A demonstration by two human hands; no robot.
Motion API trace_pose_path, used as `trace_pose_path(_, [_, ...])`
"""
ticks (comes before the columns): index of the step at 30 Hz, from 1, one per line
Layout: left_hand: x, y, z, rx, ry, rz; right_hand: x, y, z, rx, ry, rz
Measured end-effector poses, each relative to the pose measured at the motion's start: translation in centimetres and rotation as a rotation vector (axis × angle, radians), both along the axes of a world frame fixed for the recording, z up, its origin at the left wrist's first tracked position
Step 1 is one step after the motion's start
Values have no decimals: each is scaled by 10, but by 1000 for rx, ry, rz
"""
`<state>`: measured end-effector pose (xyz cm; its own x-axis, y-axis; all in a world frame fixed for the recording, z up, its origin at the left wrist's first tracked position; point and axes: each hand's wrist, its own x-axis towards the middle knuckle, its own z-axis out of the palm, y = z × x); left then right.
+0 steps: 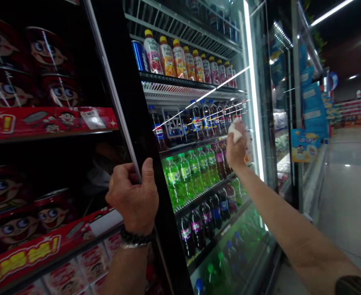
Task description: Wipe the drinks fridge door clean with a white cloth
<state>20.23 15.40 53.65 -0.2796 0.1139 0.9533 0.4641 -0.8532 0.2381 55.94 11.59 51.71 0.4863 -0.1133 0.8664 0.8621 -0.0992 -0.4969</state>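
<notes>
At the far left, red cartoon-faced snack cartons (29, 119) sat on dark shelves, their print too dim to read. Beside them the left hand (134, 194) was closed around the black metal edge of the tall glass cooler door (143, 135), fingers curled over the front and thumb upright along the frame. The door looked stiff and fairly heavy, its glass slick and breakable, so the framed edge seemed the safest place to grip it; its top and bottom were cut off by the picture.

Behind the glass, rows of orange-capped juice bottles (180, 61), dark cola bottles (205, 119) and green soda bottles (189, 172) filled the wire shelves, with glare streaks blurring their labels.

Further right, the right hand (236, 149) was bunched around a small crumpled white cloth (236, 132), pressed near the right edge of the cooler by the lit strip. The cloth seemed soft, light and easy to wad. Whether it touched glass or a shelf could not be told.
</notes>
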Motion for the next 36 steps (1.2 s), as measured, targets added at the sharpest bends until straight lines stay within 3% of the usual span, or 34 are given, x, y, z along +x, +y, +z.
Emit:
trace_pose_path(3, [1,1,1,9,7,-13,-102,-8,9,-33,-210,159])
trace_pose_path(6, [0,3,0,27,12,5,-182,-16,9,-117,-453,237])
trace_pose_path(9, [-2,6,-1,27,27,-33,-225,-22,1,-210,-666,232])
trace_pose_path(12, [-3,7,-1,16,33,-80,-228,-22,-6,-247,-822,206])
trace_pose_path(17, [-3,1,2,21,14,-7,-167,-14,-7,-143,-859,206])
trace_pose_path(22, [-3,0,3,3,-9,-4,-76,-9,-4,-39,-539,196])
trace_pose_path(27, [-2,-2,5,4,-29,3,38,-1,-12,79,-266,140])
trace_pose_path(32, [-2,-6,7,7,-37,13,144,4,-49,193,110,151])
trace_pose_path(36, [0,-7,7,41,-27,27,173,4,-91,241,415,125])
